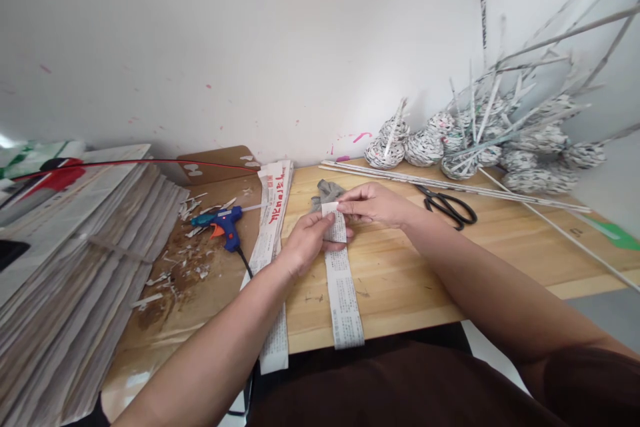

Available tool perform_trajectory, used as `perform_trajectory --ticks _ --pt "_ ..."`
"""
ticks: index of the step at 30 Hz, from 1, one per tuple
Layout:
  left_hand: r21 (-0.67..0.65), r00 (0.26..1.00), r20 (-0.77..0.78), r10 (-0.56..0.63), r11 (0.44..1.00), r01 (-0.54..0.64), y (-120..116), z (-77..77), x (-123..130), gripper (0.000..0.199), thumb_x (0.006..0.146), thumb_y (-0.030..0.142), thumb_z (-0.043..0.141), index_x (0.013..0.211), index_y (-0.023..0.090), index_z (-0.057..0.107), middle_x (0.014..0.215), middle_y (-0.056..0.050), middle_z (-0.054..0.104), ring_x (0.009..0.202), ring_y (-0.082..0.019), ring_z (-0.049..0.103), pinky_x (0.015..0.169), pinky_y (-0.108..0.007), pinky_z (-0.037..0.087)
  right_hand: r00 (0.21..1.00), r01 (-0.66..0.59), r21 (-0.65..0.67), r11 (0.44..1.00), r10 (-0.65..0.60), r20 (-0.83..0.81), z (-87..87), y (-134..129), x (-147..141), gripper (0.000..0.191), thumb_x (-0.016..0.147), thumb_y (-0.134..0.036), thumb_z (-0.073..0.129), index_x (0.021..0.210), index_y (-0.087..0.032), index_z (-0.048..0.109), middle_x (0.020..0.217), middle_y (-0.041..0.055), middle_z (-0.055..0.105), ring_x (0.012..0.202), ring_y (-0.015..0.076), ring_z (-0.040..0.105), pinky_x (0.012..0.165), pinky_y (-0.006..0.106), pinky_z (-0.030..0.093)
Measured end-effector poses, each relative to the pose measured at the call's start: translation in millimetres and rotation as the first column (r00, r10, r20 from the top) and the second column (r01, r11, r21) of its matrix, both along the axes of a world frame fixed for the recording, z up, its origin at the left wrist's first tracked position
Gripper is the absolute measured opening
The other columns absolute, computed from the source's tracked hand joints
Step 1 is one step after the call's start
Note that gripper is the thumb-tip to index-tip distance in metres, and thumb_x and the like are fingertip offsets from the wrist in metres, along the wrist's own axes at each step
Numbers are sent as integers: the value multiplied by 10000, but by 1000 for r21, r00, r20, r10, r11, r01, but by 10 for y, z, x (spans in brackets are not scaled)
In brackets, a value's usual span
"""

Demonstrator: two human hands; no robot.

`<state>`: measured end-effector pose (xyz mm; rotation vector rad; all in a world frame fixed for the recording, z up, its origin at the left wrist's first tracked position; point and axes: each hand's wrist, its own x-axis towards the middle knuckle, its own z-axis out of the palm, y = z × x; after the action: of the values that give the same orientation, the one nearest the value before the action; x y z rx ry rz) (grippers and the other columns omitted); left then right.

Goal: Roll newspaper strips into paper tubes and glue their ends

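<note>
Looks bright w/ soft, diffuse light, shows small glare at far L edge & faint shadows on wall [240, 47] upper R, stretches twd edges, blurs slightly o'all.

two hands [311, 239] [369, 205], one glue gun [226, 223], one pair of scissors [450, 205]

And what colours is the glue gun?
The glue gun is mostly blue, with an orange trigger and a teal back end; it shows in the head view.

Dark brown top [380, 387], short sleeve [590, 380], bare forearms [220, 330]
</note>
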<state>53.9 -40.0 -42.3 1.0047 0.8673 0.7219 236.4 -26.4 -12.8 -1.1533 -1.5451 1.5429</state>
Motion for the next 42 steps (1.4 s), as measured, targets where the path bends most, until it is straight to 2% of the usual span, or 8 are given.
perform_trajectory --ticks 4,9,15,18,25,35,42 --pt "16 1000 6 -29 999 29 -9 -15 1 344 828 395 622 1000 101 672 847 -149 741 800 -224 713 654 -290 567 999 34 -5 999 -34 -16 -33 2 -30 290 711 -379 745 807 -105 738 607 -2 616 535 74 467 505 221 346" --pt "16 1000 2 8 1000 -9 -4 -29 2 381 822 432 631 1015 106 664 855 -151 737 742 -212 712 616 -282 568 1000 23 -2 1000 -23 -16 -56 16 -10 281 745 -383 704 776 -104 714 565 -25 560 458 45 362 441 214 259" --pt "3 999 -8 31 1000 -31 -7 -25 9 361 832 427 618 993 108 668 828 -146 734 704 -210 711 592 -282 569 1000 -6 -20 1000 5 -24 -74 23 19 263 754 -373 690 802 -115 703 588 -20 565 468 49 387 424 203 273" --pt "5 999 -9 38 999 -38 -10 -27 11 349 839 420 612 996 113 662 812 -139 733 696 -208 709 590 -285 569 998 40 -26 999 -41 -43 -107 35 -2 270 727 -369 714 822 -117 708 594 -17 581 449 46 385 408 201 267" --pt "19 998 -19 53 998 -53 -18 -30 18 316 836 408 613 967 123 651 799 -125 735 708 -214 711 599 -299 569 990 138 11 990 -137 -41 -125 34 -84 311 674 -406 744 709 -101 692 490 -30 532 389 42 347 382 218 230" --pt "20 999 -44 30 999 -29 -28 -1 12 300 838 384 610 965 120 675 792 -123 735 720 -214 707 613 -300 565 982 184 -4 983 -184 -47 -137 11 -131 340 647 -442 773 653 -121 660 499 -32 532 396 41 355 380 218 228" --pt "18 999 -49 20 1000 -19 -22 13 9 306 847 368 591 994 116 682 813 -133 741 702 -211 707 578 -280 551 999 47 -9 999 -47 -23 -69 9 -60 303 729 -416 716 727 -118 662 535 -31 534 419 44 379 395 209 251"
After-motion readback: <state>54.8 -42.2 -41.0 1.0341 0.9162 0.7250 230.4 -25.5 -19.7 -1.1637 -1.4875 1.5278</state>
